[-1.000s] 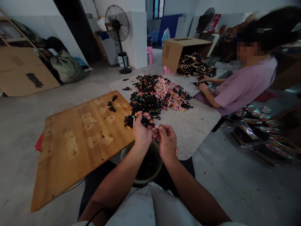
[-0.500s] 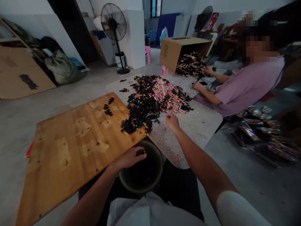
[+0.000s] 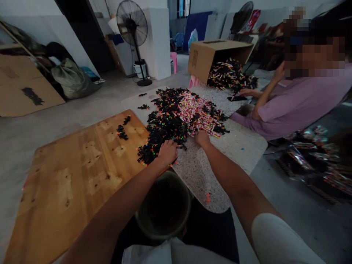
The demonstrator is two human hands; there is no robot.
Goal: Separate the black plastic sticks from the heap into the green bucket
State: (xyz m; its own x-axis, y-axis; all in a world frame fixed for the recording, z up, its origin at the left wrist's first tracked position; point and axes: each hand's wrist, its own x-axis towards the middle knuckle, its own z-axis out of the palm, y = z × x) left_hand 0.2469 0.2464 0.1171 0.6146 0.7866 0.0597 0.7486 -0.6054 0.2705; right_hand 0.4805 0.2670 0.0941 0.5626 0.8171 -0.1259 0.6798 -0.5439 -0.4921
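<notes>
My left hand (image 3: 168, 152) rests at the near edge of a heap of small black plastic pieces (image 3: 165, 124) with orange and green tips. Its fingers curl down against them, and what lies under the fingertips is hidden. At the front of some small pink-and-white tubes (image 3: 195, 110), which lie over the heap's right part, is my right hand (image 3: 202, 138). Its fingers are drawn together, and anything in them is too small to make out. Below my hands, between my knees, stands a dark round bucket (image 3: 140, 220), its inside in shadow.
A wooden board (image 3: 82, 165) extends left, with a few black pieces (image 3: 121, 132) on it. The speckled tabletop (image 3: 233, 146) carries a small orange piece (image 3: 208, 197). Across it, a person in a pink shirt (image 3: 305, 95) sits by a tipped cardboard box (image 3: 202, 60) spilling more pieces.
My left hand has moved from over the bucket up and forward onto the black heap. My right hand has shifted slightly to the tubes' edge. The other person has raised one hand towards the head.
</notes>
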